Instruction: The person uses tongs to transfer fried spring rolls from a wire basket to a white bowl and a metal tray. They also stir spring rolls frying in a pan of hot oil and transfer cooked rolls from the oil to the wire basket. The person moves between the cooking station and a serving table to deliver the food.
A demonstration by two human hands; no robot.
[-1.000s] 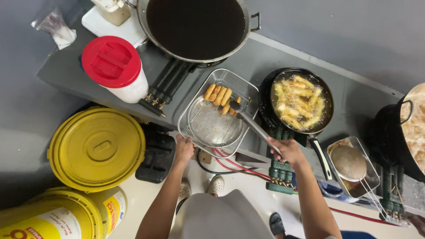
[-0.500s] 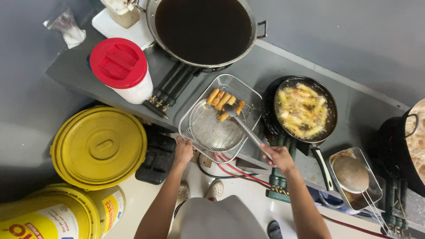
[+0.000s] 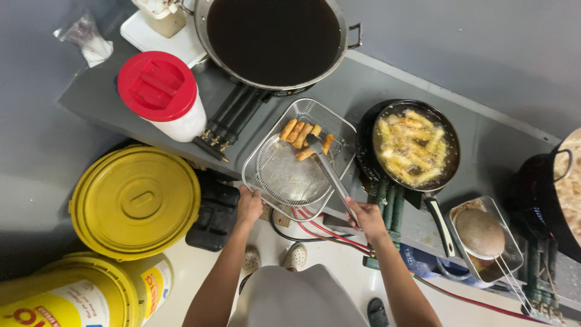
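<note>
Head view: metal tongs are gripped by the right hand, the grip closed round their handle end, tips pinched on a fried roll in the wire-mesh tray. The tray's near corner is held by the left hand, fingers curled shut on the rim. More rolls are lined up toward the tray's far edge. Tray's parked at the surface's front edge, just beside a frying pan that's bubbling away with more pieces.
</note>
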